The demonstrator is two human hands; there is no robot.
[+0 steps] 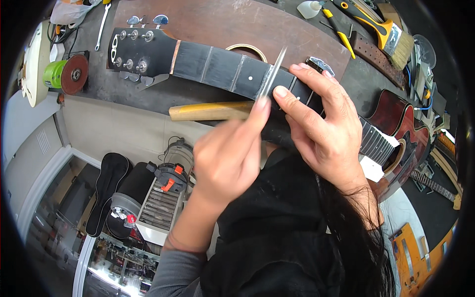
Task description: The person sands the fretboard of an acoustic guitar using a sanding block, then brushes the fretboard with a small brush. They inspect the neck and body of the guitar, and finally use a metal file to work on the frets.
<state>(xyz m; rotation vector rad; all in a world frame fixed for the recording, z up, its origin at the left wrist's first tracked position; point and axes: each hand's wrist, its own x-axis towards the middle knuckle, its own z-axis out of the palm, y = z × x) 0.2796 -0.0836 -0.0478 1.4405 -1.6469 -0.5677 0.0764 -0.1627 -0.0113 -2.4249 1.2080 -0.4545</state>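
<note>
A guitar neck (193, 62) with a dark fretboard lies across the bench, its headstock (129, 52) and tuners at the left. My left hand (228, 156), smeared by motion, is closed around a slim metal file (275, 72). The forefinger stretches along the file, which slants over the fretboard close to a fret slot; its handle end is hidden in my hand. On the fretboard just right of the file, my right hand (326, 119) lies with its fingers stretched out. Its fingertips touch the board, and the thumb side is partly hidden near the neck's lower edge.
A wooden stick (210, 111) lies below the neck. An angle grinder (64, 75) and a wrench (102, 27) are at the left. A brush (391, 39), a yellow-black tool (339, 32) and a white bottle (310, 8) are at the upper right. A red guitar (401, 119) stands right.
</note>
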